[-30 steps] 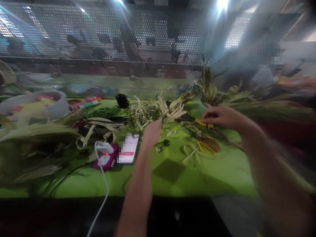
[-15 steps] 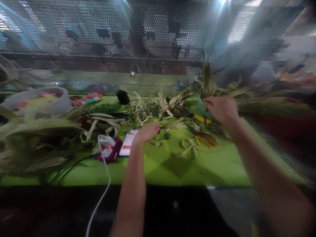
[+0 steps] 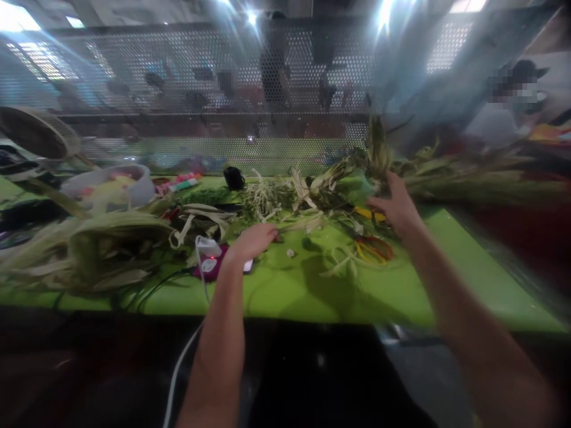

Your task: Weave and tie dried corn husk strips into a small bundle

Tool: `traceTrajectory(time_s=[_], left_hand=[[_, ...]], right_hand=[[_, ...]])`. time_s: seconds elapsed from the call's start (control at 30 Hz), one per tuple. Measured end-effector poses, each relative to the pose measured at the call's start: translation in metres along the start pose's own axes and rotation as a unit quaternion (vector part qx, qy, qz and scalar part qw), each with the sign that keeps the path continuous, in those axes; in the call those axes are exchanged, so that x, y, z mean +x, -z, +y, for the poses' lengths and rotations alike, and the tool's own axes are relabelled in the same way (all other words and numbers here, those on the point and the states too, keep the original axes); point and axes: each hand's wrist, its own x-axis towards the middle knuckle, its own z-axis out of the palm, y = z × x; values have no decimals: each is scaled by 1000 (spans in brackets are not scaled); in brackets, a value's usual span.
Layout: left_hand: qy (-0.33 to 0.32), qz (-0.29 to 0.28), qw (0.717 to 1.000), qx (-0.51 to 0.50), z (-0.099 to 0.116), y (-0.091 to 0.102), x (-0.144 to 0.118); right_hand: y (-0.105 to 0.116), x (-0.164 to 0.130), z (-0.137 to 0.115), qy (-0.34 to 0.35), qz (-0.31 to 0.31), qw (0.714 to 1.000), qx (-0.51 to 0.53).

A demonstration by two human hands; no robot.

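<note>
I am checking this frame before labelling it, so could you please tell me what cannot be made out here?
Head view only:
- Phone: mostly hidden under the left hand.
- Right hand: whether it grips the leaves, motion blur.
- Scissors: blades lost among leaf strips.
- Bowl: contents blurred.
- White cable: runs off the bottom edge.

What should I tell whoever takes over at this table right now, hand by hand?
Left hand: resting low on the green table, fingers loosely curled over a pale leaf strip; whether it grips is unclear. It partly covers the phone, beside the magenta power bank.
Right hand: open, reaching into the pile of long green leaves at the table's far right.
Nearby: scissors with red and yellow handles lie flat below the right hand, untouched. More leaves are heaped at the left, a grey bowl behind them.
Done: loose strips lie scattered mid-table. Left: big leaf piles on both sides.
</note>
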Motion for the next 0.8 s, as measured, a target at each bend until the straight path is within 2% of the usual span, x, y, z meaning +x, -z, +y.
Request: traceTrajectory(time_s=[0.07, 0.13, 0.3, 0.4, 0.47, 0.53, 0.57, 0.63, 0.67, 0.73, 0.77, 0.8], left_hand=[[16, 10, 1000, 12, 0, 8, -10], [16, 13, 999, 26, -1, 16, -19], [34, 20, 997, 61, -2, 25, -34], [65, 19, 995, 75, -7, 26, -38], [87, 27, 993, 75, -12, 26, -39], [106, 62, 991, 45, -19, 25, -38], [111, 93, 989, 18, -21, 24, -37], [113, 165, 978, -62, -23, 19, -33], [111, 197, 968, -110, -23, 16, -30], [102, 243, 943, -203, -19, 8, -24], [97, 258, 930, -242, -17, 5, -21], [92, 270, 920, -270, -15, 2, -17]], right_hand=[[-6, -3, 8, -81, 28, 991, 103], [-10, -7, 14, -116, 50, 979, 162], [-12, -10, 18, -105, 106, 957, 248], [-8, -8, 19, -93, 174, 945, 259], [-6, -11, 16, -80, 190, 947, 247], [-4, -18, 7, -65, 142, 961, 228], [-2, -23, 0, -59, 90, 970, 217], [3, -34, -15, -49, -60, 978, 193], [7, -39, -22, -45, -157, 971, 174], [18, -43, -26, -37, -332, 936, 111], [24, -42, -23, -38, -364, 928, 65], [30, -41, -16, -43, -356, 933, 10]])
